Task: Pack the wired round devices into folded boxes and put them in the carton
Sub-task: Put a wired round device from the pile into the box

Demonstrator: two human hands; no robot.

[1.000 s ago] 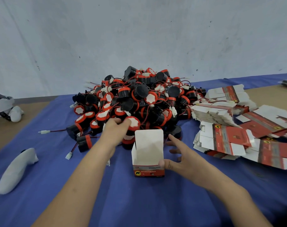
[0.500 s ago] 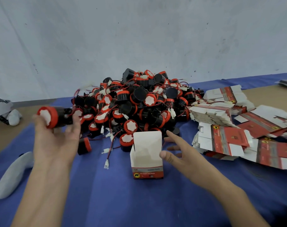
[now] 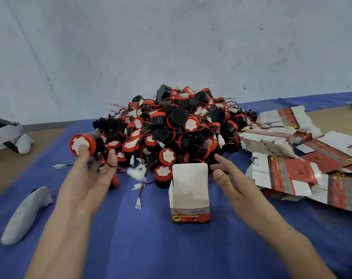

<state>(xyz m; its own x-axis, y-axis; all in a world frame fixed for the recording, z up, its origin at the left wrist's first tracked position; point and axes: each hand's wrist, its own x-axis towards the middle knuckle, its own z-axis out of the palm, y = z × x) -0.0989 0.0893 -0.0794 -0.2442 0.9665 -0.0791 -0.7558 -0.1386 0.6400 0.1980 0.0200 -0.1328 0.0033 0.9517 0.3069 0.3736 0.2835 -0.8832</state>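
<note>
My left hand (image 3: 84, 178) holds one round device (image 3: 83, 144) raised above the blue-covered table (image 3: 171, 248). My thumb presses its white face and my fingers curl behind its black body. Its thin red and black wire (image 3: 110, 168) loops over my fingers. My right hand (image 3: 231, 178) is wide, fingers spread, just beside the right wall of the folded box (image 3: 189, 198) and apparently not touching it. The box stands upright in front of me, lid flap up and mouth open. Behind it rises the pile of devices (image 3: 177, 125), wires tangled through it. Flat box blanks (image 3: 291, 158) lie stacked to the right. The carton is not in view.

The device looks light, hard and smooth, so a grip around its ridged orange rim should hold well. The wire is limp and likely to snag on neighbours or the box edge, so I would gather it in first. The thin card box looks easy to tip or crush; steadying its side walls lightly seems wise.
</note>
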